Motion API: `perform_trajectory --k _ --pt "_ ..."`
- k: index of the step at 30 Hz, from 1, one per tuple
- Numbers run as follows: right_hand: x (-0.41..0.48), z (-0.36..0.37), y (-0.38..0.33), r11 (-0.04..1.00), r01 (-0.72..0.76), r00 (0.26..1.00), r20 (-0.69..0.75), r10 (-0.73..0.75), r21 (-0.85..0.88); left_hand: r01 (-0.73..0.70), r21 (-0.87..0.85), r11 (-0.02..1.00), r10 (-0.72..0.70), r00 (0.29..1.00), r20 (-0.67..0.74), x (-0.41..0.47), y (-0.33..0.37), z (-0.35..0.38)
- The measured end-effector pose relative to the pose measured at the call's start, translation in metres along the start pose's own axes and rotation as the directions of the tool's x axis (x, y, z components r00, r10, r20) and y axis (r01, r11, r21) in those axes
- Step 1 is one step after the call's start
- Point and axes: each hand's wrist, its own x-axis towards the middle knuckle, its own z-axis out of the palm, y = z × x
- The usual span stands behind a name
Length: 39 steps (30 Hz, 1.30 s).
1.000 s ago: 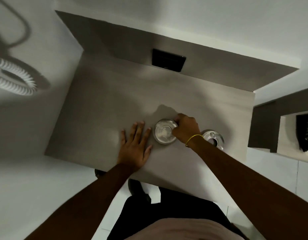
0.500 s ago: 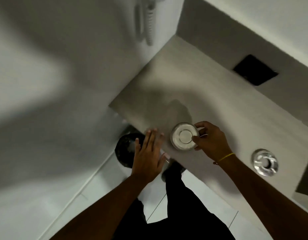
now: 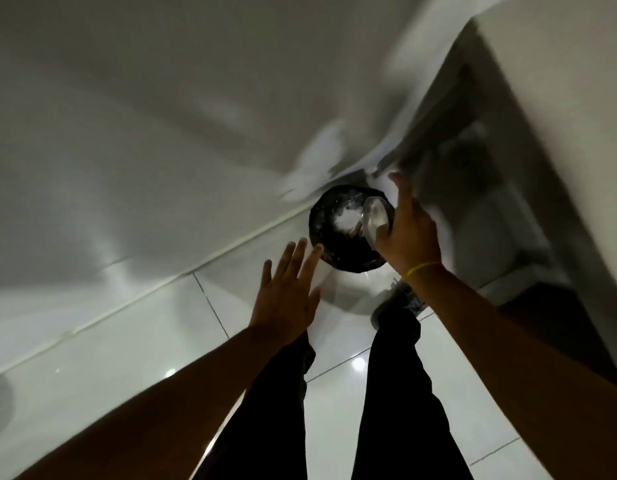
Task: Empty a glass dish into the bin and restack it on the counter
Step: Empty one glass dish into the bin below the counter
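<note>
Two hands are reaching out over the bin (image 3: pixel 348 233), a round container lined with a black bag and standing on the pale tiled floor (image 3: pixel 127 341) beside the wall. The right hand (image 3: pixel 409 233) is gripping the glass dish (image 3: pixel 375 219), with fingers wrapped around its far side, and is holding it tipped on edge directly above the bin's right part. White material is lying inside the bag just left of the dish's mouth. A yellow band (image 3: pixel 423 268) is circling the right wrist. The left hand (image 3: pixel 288 294) is hovering empty, palm down and fingers spread, with its fingertips near the bin's left rim and well apart from the dish. Both forearms are stretching forward above the person's dark trouser legs (image 3: pixel 393 393). The upper part of the view is blurring.
</note>
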Motion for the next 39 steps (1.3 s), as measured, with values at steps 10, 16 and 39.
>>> perform_trajectory --k 10,16,39 --pt "0.083 0.144 0.069 0.73 0.439 0.887 0.381 -0.26 -0.525 0.026 -0.05 0.998 -0.026 1.0 0.0 0.042 -0.055 0.079" --pt "0.081 0.156 0.067 0.669 0.469 0.86 0.472 -0.195 -0.577 0.018 -0.049 0.999 -0.019 1.0 -0.022 0.055 -0.062 0.096" --pt "0.084 0.169 0.092 0.706 0.453 0.869 0.446 -0.214 -0.544 -0.024 0.063 0.998 0.022 0.999 0.038 0.054 -0.065 0.107"
